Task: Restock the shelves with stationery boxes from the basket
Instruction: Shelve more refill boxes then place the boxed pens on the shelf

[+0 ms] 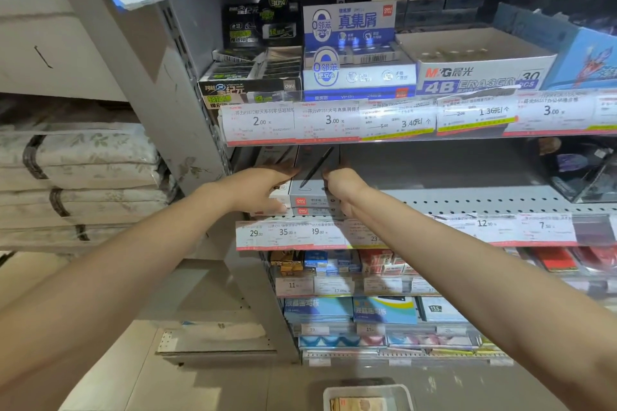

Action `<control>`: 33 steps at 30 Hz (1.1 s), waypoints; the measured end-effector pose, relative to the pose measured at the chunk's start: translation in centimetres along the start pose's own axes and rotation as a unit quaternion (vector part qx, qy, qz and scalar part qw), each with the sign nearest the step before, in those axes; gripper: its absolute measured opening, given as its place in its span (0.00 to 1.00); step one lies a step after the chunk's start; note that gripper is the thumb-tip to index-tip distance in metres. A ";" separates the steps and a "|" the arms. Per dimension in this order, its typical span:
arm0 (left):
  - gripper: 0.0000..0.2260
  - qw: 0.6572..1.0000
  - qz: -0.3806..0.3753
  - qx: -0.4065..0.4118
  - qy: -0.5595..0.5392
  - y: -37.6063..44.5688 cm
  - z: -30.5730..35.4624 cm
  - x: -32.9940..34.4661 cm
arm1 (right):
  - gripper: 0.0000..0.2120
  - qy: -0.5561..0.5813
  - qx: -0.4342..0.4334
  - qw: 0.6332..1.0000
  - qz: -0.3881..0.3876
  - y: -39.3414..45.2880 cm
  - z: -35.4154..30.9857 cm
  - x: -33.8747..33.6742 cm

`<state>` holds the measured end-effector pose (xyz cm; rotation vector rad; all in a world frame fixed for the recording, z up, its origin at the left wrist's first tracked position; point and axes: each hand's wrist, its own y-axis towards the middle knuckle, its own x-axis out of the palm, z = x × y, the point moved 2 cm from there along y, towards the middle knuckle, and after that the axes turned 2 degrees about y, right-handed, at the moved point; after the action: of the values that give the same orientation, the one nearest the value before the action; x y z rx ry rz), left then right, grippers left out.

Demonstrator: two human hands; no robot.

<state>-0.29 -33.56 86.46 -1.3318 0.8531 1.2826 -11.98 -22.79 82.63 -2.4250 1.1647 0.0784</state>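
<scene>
left hand (263,188) | right hand (344,188) | flank grey box (310,192) | shelf (467,202) bare rightward

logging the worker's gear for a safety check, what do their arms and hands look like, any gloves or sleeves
Both forearms are bare as far as the view shows: no sleeves in sight. The left hand and right hand wear no gloves. No watch or wristband shows on either wrist.

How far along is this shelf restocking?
Partly done, it seems. A grey pen box already sits at the left end of the second shelf. Now the left hand and right hand hold another grey box on top of it. The basket on the floor still holds something.
</scene>
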 end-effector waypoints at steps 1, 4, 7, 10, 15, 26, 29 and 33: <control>0.32 1.000 -0.002 -0.003 0.005 0.0 -0.1 0.1 | 0.19 -0.096 -0.028 0.995 -0.007 -0.5 -0.3 -0.2; 0.32 1.000 -0.009 -0.014 -0.005 0.1 -0.2 0.3 | 0.21 -0.138 -0.046 0.989 0.013 0.0 -0.4 -0.7; 0.30 1.000 -0.013 -0.017 -0.018 0.2 -0.2 0.3 | 0.21 0.020 -0.040 0.999 -0.004 0.4 0.3 -0.2; 0.23 1.000 -0.002 -0.018 -0.023 0.2 0.2 0.5 | 0.21 0.002 -0.034 0.999 -0.013 0.3 0.5 -0.2; 0.21 0.999 0.001 -0.021 0.031 0.0 1.4 0.1 | 0.13 0.003 0.008 0.999 -0.033 -0.6 0.0 -0.9; 0.10 0.947 0.280 0.006 -0.159 -3.7 7.2 1.2 | 0.10 -0.041 -0.346 0.932 0.100 -7.5 3.2 -5.6; 0.06 0.938 0.269 -0.027 -0.217 -4.7 9.5 3.8 | 0.06 0.018 -0.348 0.937 0.039 -10.1 6.4 -7.2; 0.12 0.933 0.286 -0.040 -0.216 -5.2 11.8 8.5 | 0.08 0.056 -0.316 0.947 -0.001 -12.2 12.3 -9.3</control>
<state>3.54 -19.72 80.71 -0.8196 0.9080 1.9928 -7.08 -4.28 78.31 -3.0168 1.3414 0.3695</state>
